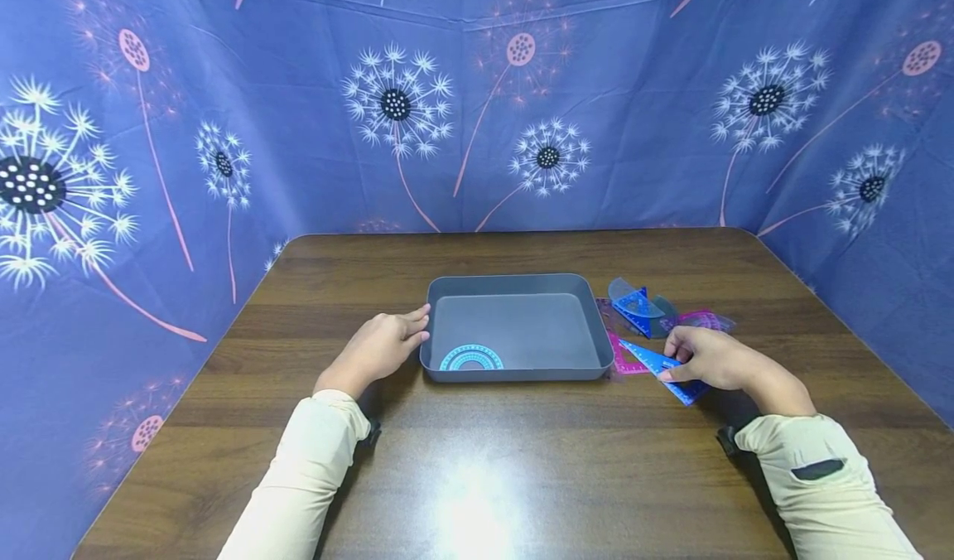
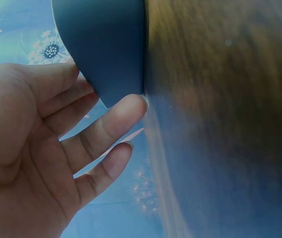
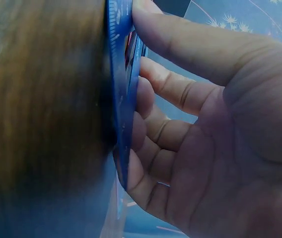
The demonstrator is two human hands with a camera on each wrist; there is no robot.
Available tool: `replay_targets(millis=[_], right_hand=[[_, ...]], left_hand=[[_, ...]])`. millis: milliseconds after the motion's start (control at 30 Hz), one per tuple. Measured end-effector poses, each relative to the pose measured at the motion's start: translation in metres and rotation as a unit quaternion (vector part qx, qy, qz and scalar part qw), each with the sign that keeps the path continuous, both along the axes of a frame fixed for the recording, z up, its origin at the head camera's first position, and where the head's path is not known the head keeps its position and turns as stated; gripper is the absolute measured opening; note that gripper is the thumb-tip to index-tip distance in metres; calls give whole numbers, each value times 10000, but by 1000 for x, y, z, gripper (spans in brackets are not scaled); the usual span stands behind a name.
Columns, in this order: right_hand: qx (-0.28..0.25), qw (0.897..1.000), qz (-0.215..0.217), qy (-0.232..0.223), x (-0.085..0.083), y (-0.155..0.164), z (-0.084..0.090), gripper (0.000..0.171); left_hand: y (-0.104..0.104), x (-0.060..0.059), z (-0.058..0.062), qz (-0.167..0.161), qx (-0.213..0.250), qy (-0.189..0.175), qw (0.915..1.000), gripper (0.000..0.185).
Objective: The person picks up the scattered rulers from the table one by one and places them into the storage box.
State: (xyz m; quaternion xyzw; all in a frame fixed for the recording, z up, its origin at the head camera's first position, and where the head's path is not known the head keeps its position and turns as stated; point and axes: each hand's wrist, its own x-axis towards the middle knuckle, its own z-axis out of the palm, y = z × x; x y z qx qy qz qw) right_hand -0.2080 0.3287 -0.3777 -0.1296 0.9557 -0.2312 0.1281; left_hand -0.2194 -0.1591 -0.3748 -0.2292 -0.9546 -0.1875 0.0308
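Grey plastic, shallow and rectangular, the tray (image 1: 517, 282) is seen at mid-table, steadied at its nine o'clock side by the left hand (image 1: 380, 346), whose relaxed, nearly straight fingers (image 2: 112, 118) touch the wall without curling round it. One teal semicircular protractor (image 1: 471, 359) already lies inside, at the tray's six o'clock. At three o'clock, a loose pile of translucent blue and pink drawing tools (image 1: 647, 310) is judged left to move. A blue plastic set square (image 1: 662, 369) is pinched on the wooden table (image 1: 477, 477) by the right hand (image 1: 714, 359), thumb above, fingers beneath.
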Motion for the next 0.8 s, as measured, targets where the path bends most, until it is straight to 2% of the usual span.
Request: replay_targets(millis=[233, 567, 800], right_hand=[[-423, 9991, -8, 59, 1, 2, -1, 25], [-1105, 9933, 318, 80, 1, 5, -1, 11], [-1146, 9921, 468, 184, 1, 5, 0, 12]], left_hand=[[0, 0, 0, -19, -56, 7, 10000, 38], [0, 0, -2, -19, -56, 34, 10000, 39], [0, 0, -3, 10, 10, -19, 10000, 39]])
